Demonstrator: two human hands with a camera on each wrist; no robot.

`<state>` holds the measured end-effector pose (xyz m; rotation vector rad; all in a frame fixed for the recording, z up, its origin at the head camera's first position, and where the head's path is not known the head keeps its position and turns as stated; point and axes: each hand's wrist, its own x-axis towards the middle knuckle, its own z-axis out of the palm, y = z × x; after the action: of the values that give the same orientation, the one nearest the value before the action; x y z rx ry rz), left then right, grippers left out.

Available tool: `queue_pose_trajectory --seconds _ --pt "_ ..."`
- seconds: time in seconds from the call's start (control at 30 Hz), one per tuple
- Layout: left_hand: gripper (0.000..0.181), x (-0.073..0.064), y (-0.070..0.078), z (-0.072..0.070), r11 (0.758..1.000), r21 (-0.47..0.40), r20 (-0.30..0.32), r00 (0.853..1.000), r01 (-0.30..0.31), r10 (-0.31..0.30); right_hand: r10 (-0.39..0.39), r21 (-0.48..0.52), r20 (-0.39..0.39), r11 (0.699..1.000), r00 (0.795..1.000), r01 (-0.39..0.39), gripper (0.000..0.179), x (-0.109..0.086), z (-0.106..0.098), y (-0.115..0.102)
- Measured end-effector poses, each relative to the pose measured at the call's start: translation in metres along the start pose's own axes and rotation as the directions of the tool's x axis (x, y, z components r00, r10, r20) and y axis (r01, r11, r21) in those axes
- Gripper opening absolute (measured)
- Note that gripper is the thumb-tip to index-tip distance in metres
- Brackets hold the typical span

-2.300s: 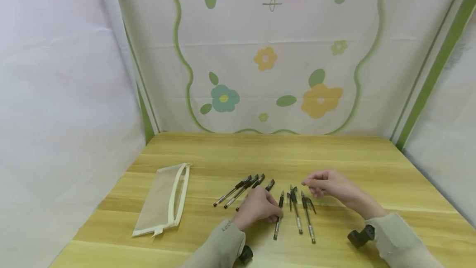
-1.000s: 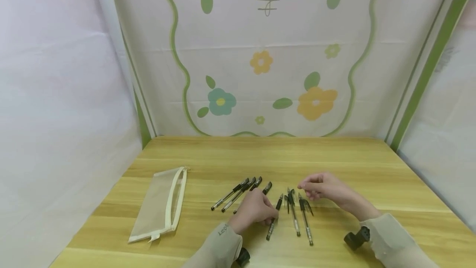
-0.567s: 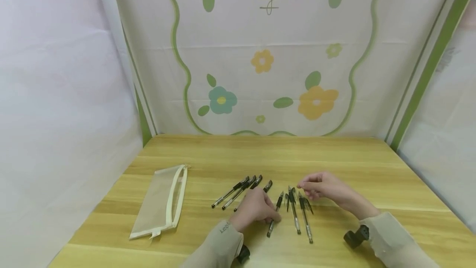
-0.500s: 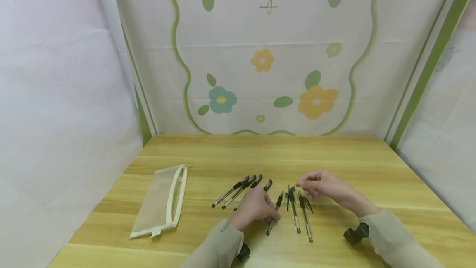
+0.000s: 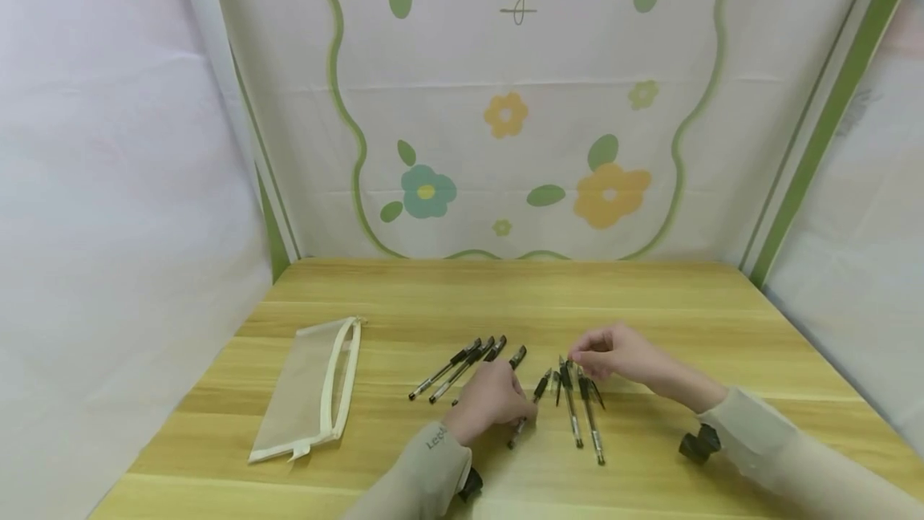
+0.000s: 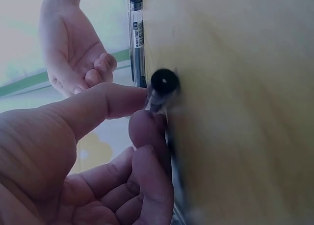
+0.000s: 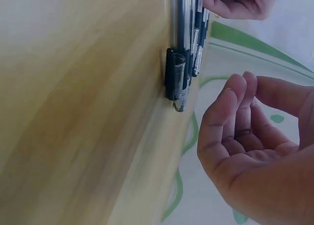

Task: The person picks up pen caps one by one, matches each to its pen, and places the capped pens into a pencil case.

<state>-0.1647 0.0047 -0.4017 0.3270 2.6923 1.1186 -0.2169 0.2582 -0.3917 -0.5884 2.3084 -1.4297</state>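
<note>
My left hand [image 5: 491, 400] pinches the barrel of a clear gel pen [image 5: 542, 386] between thumb and index finger. The pen lies slanted, its bare tip pointing away; its dark end [image 6: 164, 83] faces the left wrist camera. To its right lie two more uncapped pens, a nearer-left one [image 5: 572, 412] and a right one [image 5: 593, 428], with black clip caps [image 5: 597, 394] beside their tips. My right hand [image 5: 621, 358] hovers just beyond these tips, fingers loosely bent. In the right wrist view its fingertips [image 7: 238, 85] come close to the thumb with nothing between them.
Several capped black pens [image 5: 442, 375] lie fanned out left of my left hand, partly covered by it. A cream mesh zip pouch [image 5: 296, 400] lies at the left with its zipper open. A floral cloth [image 5: 447, 143] hangs behind the wooden table [image 5: 404, 287].
The pen in my left hand has turned to a steeper slant, its rear end swinging left. My right hand has moved slightly left, closer to the pen tips.
</note>
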Motion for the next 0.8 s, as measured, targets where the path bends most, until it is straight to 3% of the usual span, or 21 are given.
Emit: queue_pose_trajectory --seconds 0.2,0.47,0.6,0.8 --pt "0.052 0.001 0.002 0.001 0.997 0.068 -0.013 1.000 0.025 -0.024 -0.006 -0.017 -0.020 1.000 1.000 0.006 0.027 -0.004 0.001 0.002" --pt "0.052 0.000 0.003 0.002 0.996 0.083 -0.007 1.000 0.023 -0.023 -0.009 -0.018 -0.010 1.000 1.000 0.009 0.026 -0.004 0.004 0.001" --pt "0.051 0.000 0.000 -0.001 0.999 0.047 0.021 1.000 -0.004 0.003 0.000 -0.023 -0.009 1.000 1.000 0.000 0.026 -0.003 0.006 -0.001" --pt "0.043 0.002 -0.006 -0.014 0.995 -0.080 0.066 0.996 -0.059 0.064 -0.001 -0.096 -0.021 0.995 1.000 -0.001 0.024 -0.002 0.011 -0.005"
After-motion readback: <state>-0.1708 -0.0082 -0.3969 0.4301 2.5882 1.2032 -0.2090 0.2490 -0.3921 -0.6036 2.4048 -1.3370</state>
